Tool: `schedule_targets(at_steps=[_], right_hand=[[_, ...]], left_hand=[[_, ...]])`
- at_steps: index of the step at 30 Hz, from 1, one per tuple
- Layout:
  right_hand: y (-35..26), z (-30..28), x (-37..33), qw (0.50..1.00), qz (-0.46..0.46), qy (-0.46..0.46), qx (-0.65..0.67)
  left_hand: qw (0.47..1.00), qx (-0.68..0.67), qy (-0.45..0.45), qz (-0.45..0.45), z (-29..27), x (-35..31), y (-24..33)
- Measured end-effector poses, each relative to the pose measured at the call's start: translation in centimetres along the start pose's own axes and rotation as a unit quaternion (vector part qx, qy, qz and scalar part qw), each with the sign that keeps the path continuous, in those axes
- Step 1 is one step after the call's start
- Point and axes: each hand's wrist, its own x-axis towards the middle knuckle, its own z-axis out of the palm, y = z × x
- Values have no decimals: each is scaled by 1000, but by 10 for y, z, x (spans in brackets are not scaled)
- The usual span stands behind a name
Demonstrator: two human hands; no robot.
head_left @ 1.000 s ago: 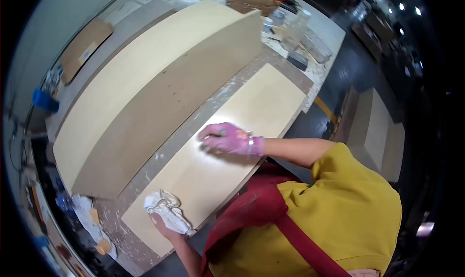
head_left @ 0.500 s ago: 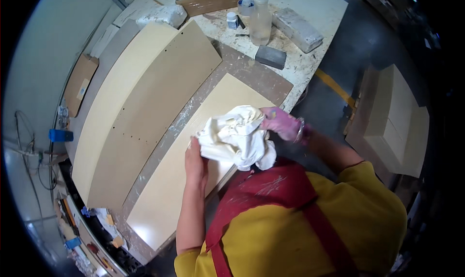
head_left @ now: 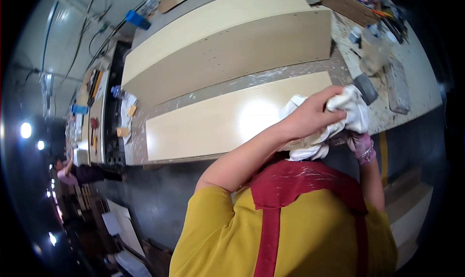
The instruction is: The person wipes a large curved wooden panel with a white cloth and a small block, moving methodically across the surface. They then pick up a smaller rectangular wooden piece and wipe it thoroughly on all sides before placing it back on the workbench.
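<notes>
A bunched white cloth (head_left: 349, 107) lies over the right end of a long, pale, glossy board (head_left: 213, 119). My bare left hand (head_left: 317, 113) reaches across from the left, its fingers closed round the top of the cloth. Below the cloth's right edge is my right hand (head_left: 362, 147), in a pink glove with a band at the wrist. Its fingers run up under the hanging folds and are partly hidden; they seem to grip the cloth. Bright light reflects from the middle of the board.
Behind the board a large curved panel (head_left: 232, 54) with small holes stands on the worktable (head_left: 138, 146). To the right are a dark grey block (head_left: 365, 89), a clear bottle (head_left: 375, 56) and a long whitish block (head_left: 397, 90). Far left, a person (head_left: 72, 173) stands at another bench.
My view has swung left. The left hand has gone from the cloth's left edge to its top. Cloth and both hands are now at the board's right end.
</notes>
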Motion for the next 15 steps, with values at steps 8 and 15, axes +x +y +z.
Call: schedule_targets(at_steps=[8,15], right_hand=[[-113,24,-5,997,-80,12,17],[-127,65,5,979,-142,-110,-98]], left_hand=[[967,228,-115,-2,-42,-45,10],[997,-14,1,-76,-30,-14,-47]])
